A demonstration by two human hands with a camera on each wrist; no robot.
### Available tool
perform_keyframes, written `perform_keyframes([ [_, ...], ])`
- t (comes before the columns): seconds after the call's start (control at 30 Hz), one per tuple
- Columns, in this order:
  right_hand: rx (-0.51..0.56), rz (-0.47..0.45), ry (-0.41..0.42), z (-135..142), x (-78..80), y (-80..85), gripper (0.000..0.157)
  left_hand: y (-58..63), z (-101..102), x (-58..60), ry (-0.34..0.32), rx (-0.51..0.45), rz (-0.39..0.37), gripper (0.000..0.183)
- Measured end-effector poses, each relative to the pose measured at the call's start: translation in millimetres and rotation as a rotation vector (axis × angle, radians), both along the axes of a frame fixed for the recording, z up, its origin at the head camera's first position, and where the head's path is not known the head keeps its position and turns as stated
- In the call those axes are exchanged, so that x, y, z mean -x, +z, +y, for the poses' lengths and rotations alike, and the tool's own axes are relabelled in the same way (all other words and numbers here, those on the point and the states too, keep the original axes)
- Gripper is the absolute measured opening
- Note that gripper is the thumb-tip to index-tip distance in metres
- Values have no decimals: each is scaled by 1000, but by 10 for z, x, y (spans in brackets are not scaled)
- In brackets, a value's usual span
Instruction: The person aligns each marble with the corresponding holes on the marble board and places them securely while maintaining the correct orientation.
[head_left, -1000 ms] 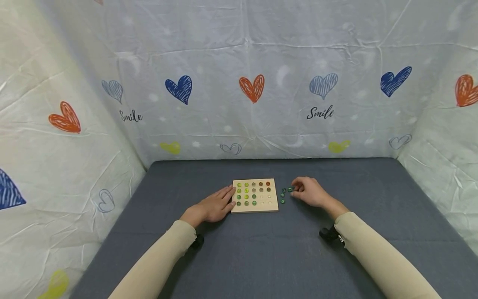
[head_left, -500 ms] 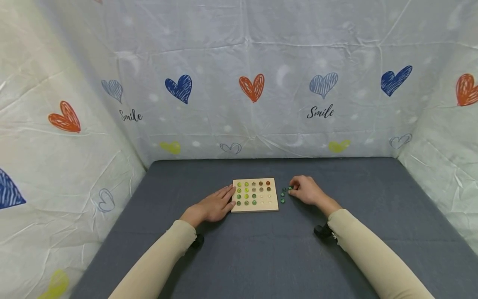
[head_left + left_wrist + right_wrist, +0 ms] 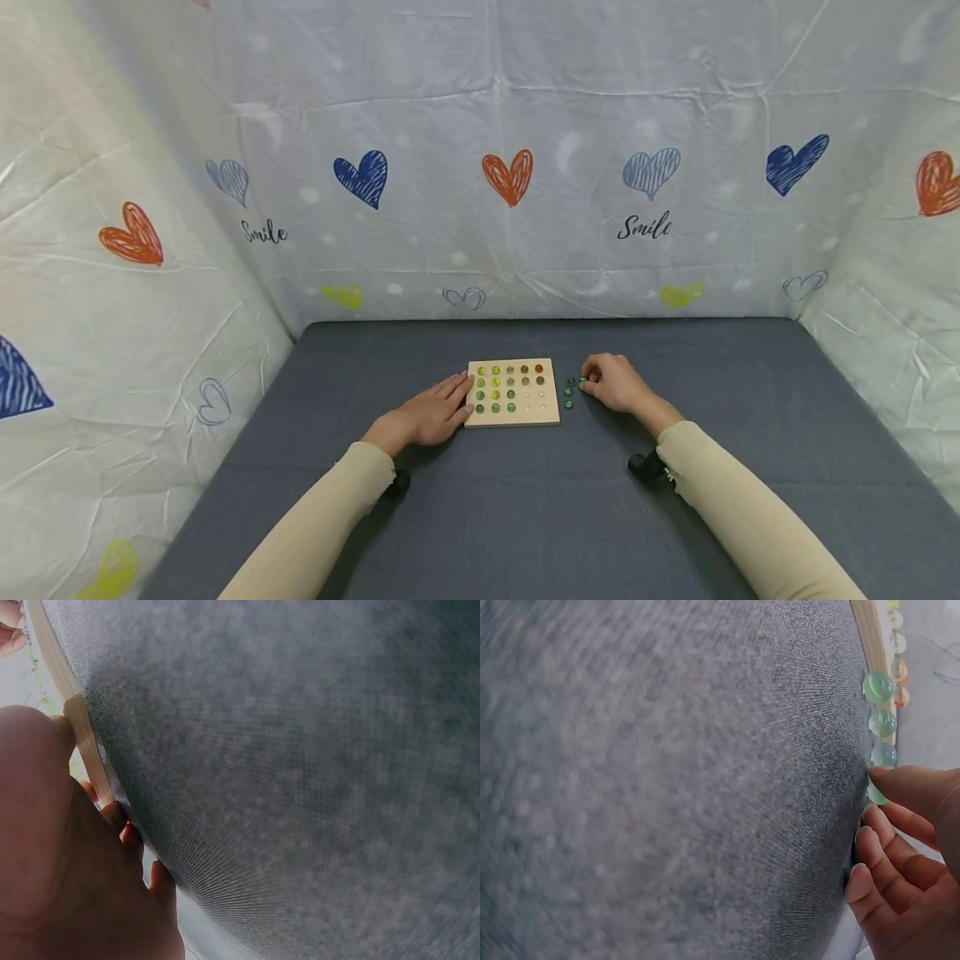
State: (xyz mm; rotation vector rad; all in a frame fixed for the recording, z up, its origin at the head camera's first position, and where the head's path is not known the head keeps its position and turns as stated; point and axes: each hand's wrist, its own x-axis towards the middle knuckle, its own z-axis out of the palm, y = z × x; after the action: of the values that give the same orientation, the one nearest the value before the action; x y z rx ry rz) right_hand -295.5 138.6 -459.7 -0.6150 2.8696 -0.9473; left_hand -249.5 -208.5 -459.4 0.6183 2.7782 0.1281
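A pale wooden board (image 3: 517,421) lies on the dark cloth, with rows of round hollows. Yellow, green, brownish and red marbles sit in most of them; several at the front right are bare. My left hand (image 3: 435,412) rests at the board's left edge with straight fingers. The left wrist view shows its fingers along the board's side (image 3: 88,750). Right of the board, my right hand (image 3: 618,383) pinches a green marble (image 3: 877,794) between thumb and forefinger, low at the cloth. Beside it lie loose green marbles, including a front one (image 3: 567,404) and a middle one (image 3: 567,392).
The dark grey tablecloth (image 3: 480,508) spreads around the board. A pale curtain (image 3: 420,100) printed with hearts hangs behind the table and on both sides. A black wrist device (image 3: 647,467) sits under the right sleeve.
My right hand has moved slightly left and its thumb and forefinger have come together on the green marble. My left hand and the board stay in place.
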Motion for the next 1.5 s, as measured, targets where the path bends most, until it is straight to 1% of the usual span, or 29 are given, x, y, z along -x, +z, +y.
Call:
perform_keyframes([
  [0.23, 28, -10, 29, 47, -53, 15, 10, -30, -3, -11, 4, 0, -9, 66],
  [0.6, 72, 61, 61, 72, -150, 85, 11, -62, -29, 47, 6, 1, -12, 65],
  [0.83, 98, 66, 80, 8, -217, 134, 12, -38, -14, 32, 8, 3, -22, 66],
  [0.97, 116, 67, 99, -38, -262, 154, 10, -4, 0, -8, 7, 9, -15, 65],
  [1.07, 134, 65, 116, -82, -292, 178, 10, -20, -11, 1, 7, -3, -10, 66],
  [1.2, 145, 68, 138, -156, -320, 213, 11, -71, -37, 44, 3, -12, -11, 66],
  [1.5, 163, 57, 166, -307, -321, 258, 12, -45, -15, 44, 9, 14, -22, 66],
])
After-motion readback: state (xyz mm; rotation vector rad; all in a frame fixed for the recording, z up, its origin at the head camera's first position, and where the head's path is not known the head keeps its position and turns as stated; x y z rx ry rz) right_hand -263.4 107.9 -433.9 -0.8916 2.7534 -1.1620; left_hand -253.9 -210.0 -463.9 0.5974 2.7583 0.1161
